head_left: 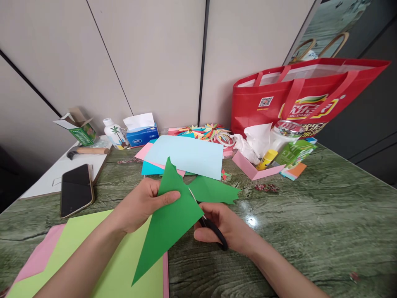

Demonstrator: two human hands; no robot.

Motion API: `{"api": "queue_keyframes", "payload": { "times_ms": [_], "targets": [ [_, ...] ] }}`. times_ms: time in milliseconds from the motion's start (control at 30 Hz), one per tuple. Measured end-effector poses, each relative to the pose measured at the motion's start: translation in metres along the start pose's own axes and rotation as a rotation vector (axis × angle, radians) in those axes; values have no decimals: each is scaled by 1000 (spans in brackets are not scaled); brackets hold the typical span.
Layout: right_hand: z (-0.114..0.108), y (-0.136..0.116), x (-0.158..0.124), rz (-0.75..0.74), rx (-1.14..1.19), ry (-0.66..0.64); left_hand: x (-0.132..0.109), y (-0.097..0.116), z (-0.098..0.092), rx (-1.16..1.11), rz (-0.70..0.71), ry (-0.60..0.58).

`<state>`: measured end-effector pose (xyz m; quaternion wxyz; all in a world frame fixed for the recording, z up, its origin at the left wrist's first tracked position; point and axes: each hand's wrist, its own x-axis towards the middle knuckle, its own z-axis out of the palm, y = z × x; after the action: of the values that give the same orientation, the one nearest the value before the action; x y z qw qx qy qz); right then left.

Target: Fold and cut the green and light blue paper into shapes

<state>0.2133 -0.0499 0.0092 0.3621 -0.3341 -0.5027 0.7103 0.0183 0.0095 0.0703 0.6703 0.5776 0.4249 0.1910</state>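
Observation:
My left hand (149,203) pinches a piece of green paper (170,227), thumb on top and fingers behind it. The paper is pointed at the top and at the lower left. Black-handled scissors (214,231) are gripped in my right hand (223,225). Their blades meet the right edge of the green paper, and part of them is hidden by it. Another green paper part (214,189) with a jagged right end extends behind the blades; I cannot tell whether it is still joined to the held piece.
Yellow-green sheets (124,269) lie under my left arm, near a phone (77,190) and a hammer (89,150). Behind are a light blue sheet (189,153), a tissue box (142,135), and a bottle (114,134). A glue stick (267,159) and red bag (263,99) stand right.

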Motion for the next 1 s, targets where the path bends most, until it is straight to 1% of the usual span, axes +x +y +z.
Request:
{"api": "queue_keyframes", "payload": {
  "times_ms": [167,567,833,1000],
  "targets": [
    [1,-1,0,14,-18,5,-1,-1,-2,51,6,2],
    [1,1,0,38,-82,28,0,-1,-1,36,8,-4],
    [2,6,2,1,-16,34,-1,-1,-1,30,3,-6],
    [0,10,2,15,-29,53,-1,-1,-1,18,5,-18]
  ]
}}
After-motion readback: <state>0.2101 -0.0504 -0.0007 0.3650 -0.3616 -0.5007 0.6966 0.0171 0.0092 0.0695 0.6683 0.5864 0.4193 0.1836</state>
